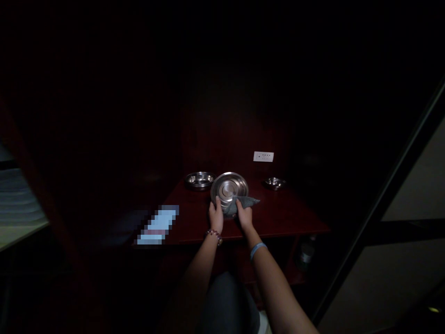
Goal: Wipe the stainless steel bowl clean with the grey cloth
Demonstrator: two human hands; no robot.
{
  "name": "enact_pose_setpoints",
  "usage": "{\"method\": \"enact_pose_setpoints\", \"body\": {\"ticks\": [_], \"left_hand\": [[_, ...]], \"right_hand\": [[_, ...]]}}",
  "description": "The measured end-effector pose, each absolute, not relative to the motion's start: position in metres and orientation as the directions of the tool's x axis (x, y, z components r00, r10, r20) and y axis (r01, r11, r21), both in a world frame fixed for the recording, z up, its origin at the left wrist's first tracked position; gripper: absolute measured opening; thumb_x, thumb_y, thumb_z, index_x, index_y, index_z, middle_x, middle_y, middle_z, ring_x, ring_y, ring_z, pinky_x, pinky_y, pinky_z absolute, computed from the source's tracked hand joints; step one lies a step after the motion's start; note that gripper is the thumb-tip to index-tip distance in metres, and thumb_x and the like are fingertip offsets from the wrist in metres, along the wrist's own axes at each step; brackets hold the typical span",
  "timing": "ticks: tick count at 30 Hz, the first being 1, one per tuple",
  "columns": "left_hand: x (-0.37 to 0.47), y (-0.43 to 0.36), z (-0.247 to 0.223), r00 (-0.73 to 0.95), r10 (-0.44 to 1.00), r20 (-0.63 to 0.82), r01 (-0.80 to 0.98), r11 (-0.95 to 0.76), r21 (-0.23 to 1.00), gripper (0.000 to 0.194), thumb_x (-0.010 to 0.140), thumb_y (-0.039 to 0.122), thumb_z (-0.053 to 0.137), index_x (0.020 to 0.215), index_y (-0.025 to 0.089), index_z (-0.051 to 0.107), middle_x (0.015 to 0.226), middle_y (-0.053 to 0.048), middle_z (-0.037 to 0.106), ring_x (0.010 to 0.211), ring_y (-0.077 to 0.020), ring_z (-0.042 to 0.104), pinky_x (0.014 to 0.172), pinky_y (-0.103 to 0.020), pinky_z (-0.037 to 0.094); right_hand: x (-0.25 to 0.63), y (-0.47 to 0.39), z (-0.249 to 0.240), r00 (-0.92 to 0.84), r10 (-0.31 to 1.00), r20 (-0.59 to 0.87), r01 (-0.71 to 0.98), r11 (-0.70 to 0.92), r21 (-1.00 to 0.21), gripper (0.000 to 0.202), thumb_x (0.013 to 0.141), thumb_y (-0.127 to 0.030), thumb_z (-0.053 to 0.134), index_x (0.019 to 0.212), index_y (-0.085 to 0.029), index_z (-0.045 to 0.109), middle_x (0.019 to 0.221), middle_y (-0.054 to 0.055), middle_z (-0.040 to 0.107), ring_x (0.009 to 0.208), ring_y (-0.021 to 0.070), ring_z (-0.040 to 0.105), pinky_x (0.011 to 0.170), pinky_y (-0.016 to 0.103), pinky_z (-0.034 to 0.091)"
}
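Observation:
A shiny metal bowl [230, 185] is tilted up over the dark red shelf, its round base facing me. My left hand [216, 216] is closed on its lower left rim, the thumb on the metal. A grey cloth [247, 201] lies against the bowl's lower right part, gripped by my right hand [244, 215], with one corner sticking out to the right. Further back on the left stands another metal bowl [200, 180]. On the right is a smaller metal bowl [275, 183].
The dark red shelf [278, 218] ends in a front edge near my wrists. A white socket plate [263, 157] is on the back wall. Below right stands a bottle [306, 254]. A pixelated bright patch [159, 225] shows at the left; stacked pale items [19, 197] are further left.

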State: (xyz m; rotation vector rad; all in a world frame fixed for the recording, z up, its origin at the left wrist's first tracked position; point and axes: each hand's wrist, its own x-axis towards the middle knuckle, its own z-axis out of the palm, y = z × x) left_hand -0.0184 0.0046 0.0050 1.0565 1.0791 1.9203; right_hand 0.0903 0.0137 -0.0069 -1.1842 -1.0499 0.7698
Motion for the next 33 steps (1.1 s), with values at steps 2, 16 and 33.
{"method": "enact_pose_setpoints", "body": {"ticks": [2,16,33], "left_hand": [[-0.0183,0.0045,0.0054,-0.419,0.853,0.311,-0.202,-0.421,0.884,0.047,0.093,0.05,0.045,0.118,0.014,0.061,0.122,-0.014,0.067,0.115,-0.0215,0.061,0.103,-0.034,0.044],[-0.0156,0.0064,0.0019,-0.336,0.88,0.335,-0.134,-0.396,0.908,0.036,0.076,0.016,0.067,0.111,0.016,0.06,0.116,-0.011,0.069,0.11,-0.0219,0.064,0.104,-0.04,0.043],[-0.0177,0.0103,0.0012,-0.462,0.833,0.303,-0.165,-0.417,0.894,0.025,0.086,0.025,0.059,0.108,0.015,0.062,0.116,-0.012,0.069,0.11,-0.0208,0.064,0.103,-0.036,0.045]], "right_hand": [[0.0901,0.0143,-0.0077,0.34,0.914,0.221,0.045,0.219,-0.975,0.045,0.082,-0.051,0.06,0.095,-0.011,0.075,0.09,0.014,0.076,0.076,0.0237,0.074,0.066,0.028,0.055],[0.0905,0.0076,-0.0017,0.367,0.906,0.211,0.039,0.212,-0.977,0.042,0.08,-0.047,0.061,0.095,-0.01,0.075,0.091,0.014,0.076,0.082,0.0242,0.074,0.07,0.028,0.055],[0.091,0.0104,-0.0034,0.355,0.903,0.243,0.073,0.233,-0.97,0.044,0.08,-0.047,0.063,0.102,-0.01,0.074,0.101,0.015,0.075,0.099,0.0244,0.071,0.085,0.028,0.053]]}}
